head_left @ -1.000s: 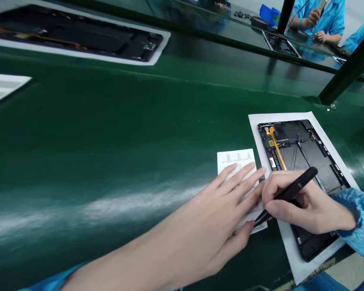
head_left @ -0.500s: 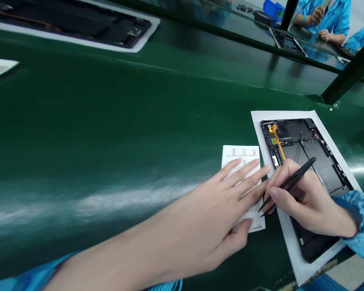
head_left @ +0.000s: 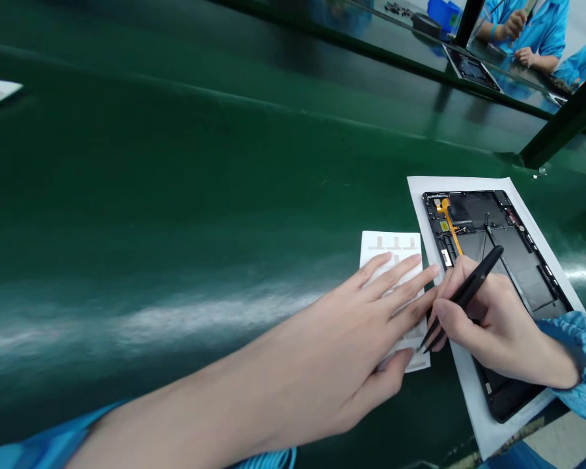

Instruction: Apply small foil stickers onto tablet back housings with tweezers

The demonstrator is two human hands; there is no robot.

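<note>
Two hands work at a thin sticker sheet (head_left: pixel 391 251), probably light and floppy, best taken by an edge, lying just left of the open tablet (head_left: pixel 488 228) on the green table (head_left: pixel 176 195). Left hand (head_left: pixel 366 345) spread flat, pressing it; right hand (head_left: pixel 493 332) pinching black tweezers (head_left: pixel 469 291), tips near the sheet's corner.

"What's the wearer got on?"

"A bright blue smock. The right sleeve (head_left: pixel 579 355) sits at four o'clock, crinkled and gathered into a snug cuff."

"And the other side?"

"The left sleeve (head_left: pixel 43 443), same blue, at seven o'clock. The left hand (head_left: pixel 371 326) and right hand (head_left: pixel 493 332) are bare."
</note>
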